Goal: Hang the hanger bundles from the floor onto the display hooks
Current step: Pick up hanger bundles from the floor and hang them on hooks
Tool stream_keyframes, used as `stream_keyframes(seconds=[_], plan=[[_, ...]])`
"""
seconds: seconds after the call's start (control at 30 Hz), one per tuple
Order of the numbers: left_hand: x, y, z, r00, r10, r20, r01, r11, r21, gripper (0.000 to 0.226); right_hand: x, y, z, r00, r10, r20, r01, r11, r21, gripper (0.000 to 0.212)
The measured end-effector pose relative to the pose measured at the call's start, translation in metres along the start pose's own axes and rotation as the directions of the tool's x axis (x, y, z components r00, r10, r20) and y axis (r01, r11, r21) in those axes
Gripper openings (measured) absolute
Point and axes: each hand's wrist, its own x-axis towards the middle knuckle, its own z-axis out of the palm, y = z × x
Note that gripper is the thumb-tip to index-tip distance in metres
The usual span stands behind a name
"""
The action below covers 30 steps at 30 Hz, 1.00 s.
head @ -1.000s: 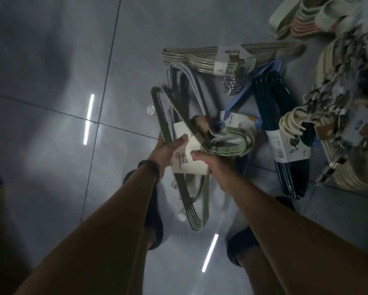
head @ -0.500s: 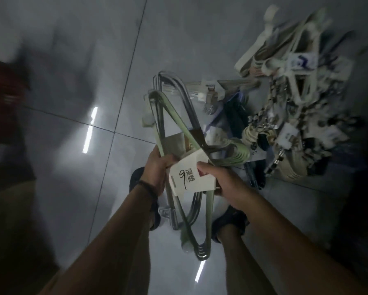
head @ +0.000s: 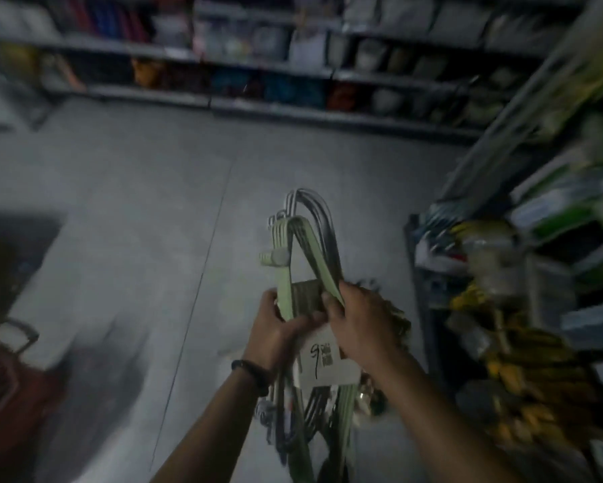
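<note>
I hold a bundle of pale green hangers (head: 295, 249) with a grey bundle (head: 322, 212) behind it, lifted in front of me above the floor. A white paper label (head: 322, 364) wraps the green bundle near its middle. My left hand (head: 275, 329) grips the bundle from the left, thumb across the front. My right hand (head: 362, 322) grips it from the right, fingers curled over the green arm and the label's top. The bundles' lower ends (head: 307, 434) hang down between my forearms. No display hooks are clearly seen in the blur.
Store shelving (head: 293, 81) with packed goods runs along the back. A rack of blurred merchandise (head: 523, 308) stands close on the right. Grey tiled floor (head: 153, 221) spreads to the left, with a dark shadow and a reddish object (head: 4, 395) at the left edge.
The view has swung up from the floor pile to the aisle and shelves. Both hands have lifted the green and grey hanger bundles off the floor, keeping their grip.
</note>
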Motion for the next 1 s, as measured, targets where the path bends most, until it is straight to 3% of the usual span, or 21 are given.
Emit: stream_keyframes(seconds=[0.07, 0.2, 0.4, 0.5, 0.67, 0.8, 0.9, 1.0], plan=[[-0.007, 0.071, 0.041, 0.986, 0.098, 0.133, -0.107, 0.993, 0.056, 0.082, -0.004, 0.000, -0.079, 0.986, -0.007, -0.164, 0.006, 1.000, -0.004, 0.030], [-0.015, 0.186, 0.124, 0.915, 0.219, 0.340, -0.267, 0.958, 0.102, 0.063, -0.022, 0.013, -0.221, 0.941, -0.018, -0.337, 0.026, 1.000, 0.018, 0.022], [-0.036, 0.273, 0.258, 0.823, 0.384, 0.419, -0.472, 0.873, 0.125, 0.051, -0.063, 0.045, -0.371, 0.860, -0.007, -0.510, -0.061, 0.991, -0.115, 0.031], [-0.039, 0.294, 0.300, 0.803, 0.391, 0.450, -0.490, 0.863, 0.124, 0.050, -0.098, 0.062, -0.425, 0.808, 0.045, -0.588, -0.197, 0.960, -0.197, 0.028], [-0.037, 0.328, 0.346, 0.692, 0.462, 0.554, -0.586, 0.809, 0.057, 0.038, -0.170, 0.070, -0.488, 0.661, 0.193, -0.725, -0.475, 0.856, -0.205, 0.015], [-0.051, 0.363, 0.372, 0.541, 0.585, 0.605, -0.771, 0.632, 0.078, 0.048, -0.220, 0.050, -0.517, 0.526, 0.172, -0.833, -0.634, 0.732, -0.250, 0.021], [-0.064, 0.382, 0.386, 0.385, 0.655, 0.651, -0.902, 0.417, 0.113, 0.047, -0.255, 0.034, -0.530, 0.357, 0.171, -0.919, -0.668, 0.734, -0.123, 0.033], [-0.084, 0.399, 0.406, 0.223, 0.686, 0.693, -0.966, 0.250, 0.064, 0.046, -0.290, 0.019, -0.544, 0.280, 0.214, -0.936, -0.755, 0.651, -0.078, 0.028]])
